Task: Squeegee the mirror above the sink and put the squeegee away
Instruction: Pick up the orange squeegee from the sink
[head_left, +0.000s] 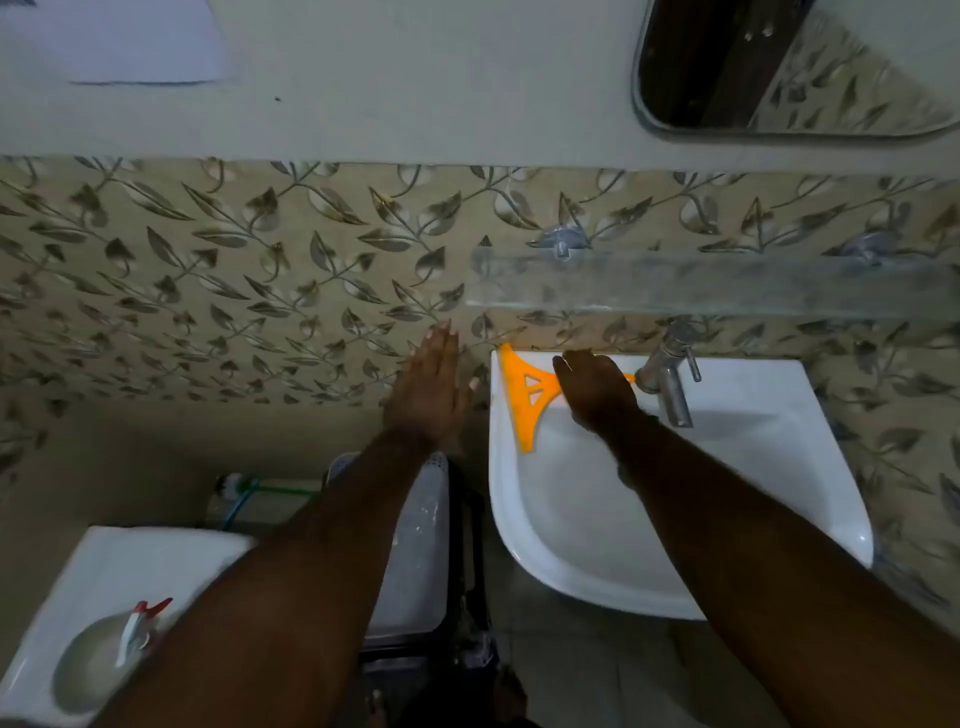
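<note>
On the back rim of the white sink (753, 587), left of the tap (670, 376), lies the orange squeegee (527, 395). Its handle is hidden under the right hand (597, 392), so I cannot tell whether the fingers are clamped on it. Left of the sink, the left hand (434, 387) hangs flat, fingers together, holding nothing. Above the sink, the mirror (779, 73) is cut off at the frame edge.

Dim light fills the room. A plain pale painted wall (363, 104) spans the top of the frame; below it runs beige tiling printed with brown leaf vines (208, 270). A clear glass shelf (701, 286) crosses the right centre. Grey floor (597, 675) shows at bottom centre.
</note>
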